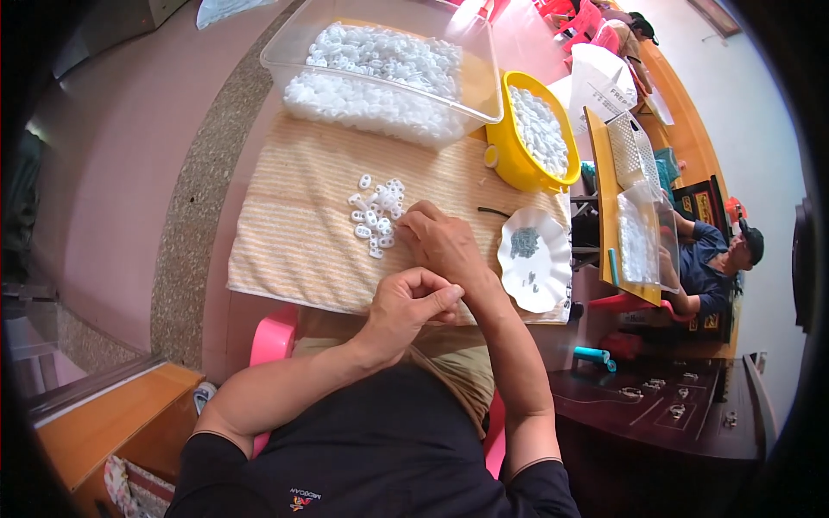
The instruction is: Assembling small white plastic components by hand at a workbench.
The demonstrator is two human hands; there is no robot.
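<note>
A small pile of white plastic pieces with holes (373, 216) lies on the striped towel (294, 198). My right hand (445, 249) reaches to the pile's right edge, its fingers bent together; what they hold, if anything, is hidden. Closer to my body, my left hand (401, 311) is closed in a pinch beside my right wrist. Whatever sits between its thumb and fingers is too small or covered to make out. To the right, a white scalloped plate (544, 295) carries a heap of tiny grey-green parts (524, 243) and a few scattered ones.
At the far side stands a clear plastic bin (389, 82) full of white pieces. A yellow basin (509, 155) beside it holds more. One thin dark stick (494, 211) lies above the plate. Further right, a person in a dark cap (712, 259) sits at another table.
</note>
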